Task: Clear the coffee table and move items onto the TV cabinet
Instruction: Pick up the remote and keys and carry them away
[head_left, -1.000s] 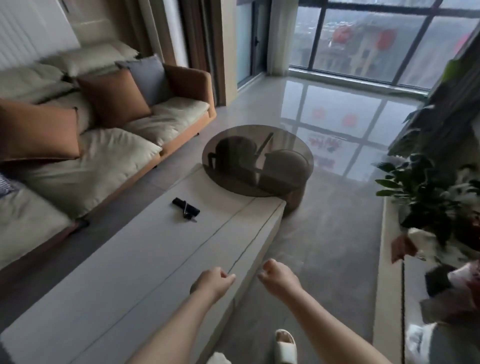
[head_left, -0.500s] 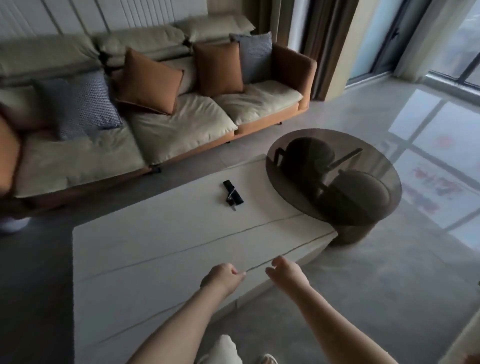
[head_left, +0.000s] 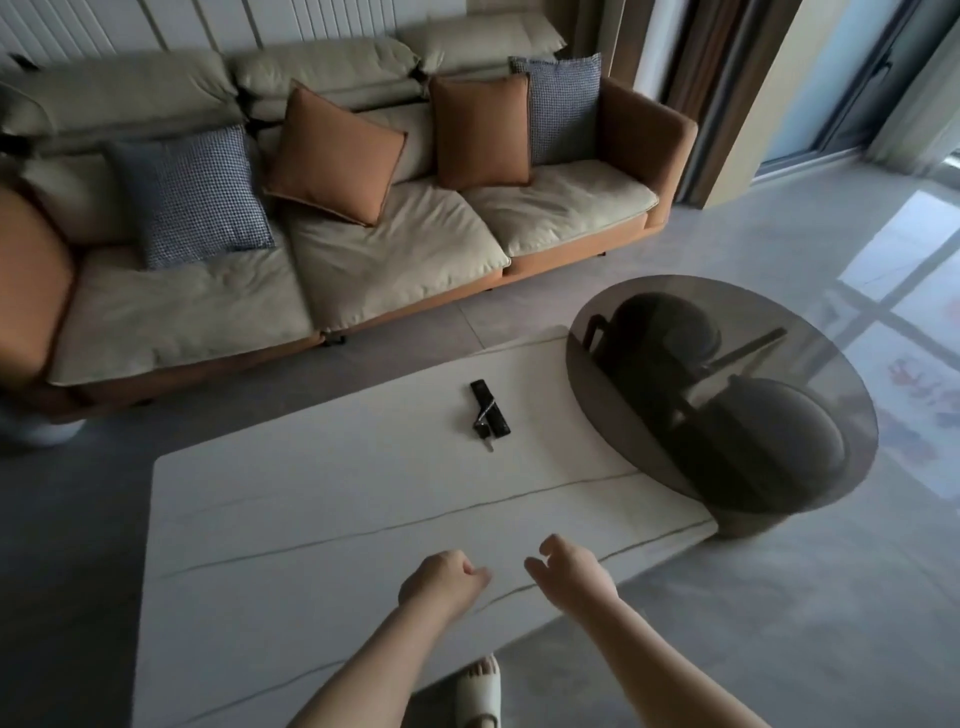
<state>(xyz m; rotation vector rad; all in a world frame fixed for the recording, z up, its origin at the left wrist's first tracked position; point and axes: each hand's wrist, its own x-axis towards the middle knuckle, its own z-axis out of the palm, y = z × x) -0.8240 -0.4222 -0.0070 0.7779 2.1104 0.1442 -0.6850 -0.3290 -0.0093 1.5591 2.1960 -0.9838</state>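
A black remote (head_left: 490, 407) lies on the white coffee table (head_left: 311, 519), toward its far right part, with a small key (head_left: 485, 437) touching its near end. Both my hands hover over the table's near edge, well short of the remote. My left hand (head_left: 441, 577) is curled into a loose fist and holds nothing. My right hand (head_left: 569, 571) is beside it, with fingers bent and parted from the thumb, also holding nothing. The TV cabinet is out of view.
A round smoked-glass side table (head_left: 810, 364) overlaps the coffee table's right end. A beige and orange sofa (head_left: 395, 260) with several cushions runs along the far side. My slippered foot (head_left: 480, 691) stands on the grey floor at the table's near edge.
The view has swung left from the plants and window to face the sofa and coffee table. My hands stay in front of me; the right hand's fingers have loosened.
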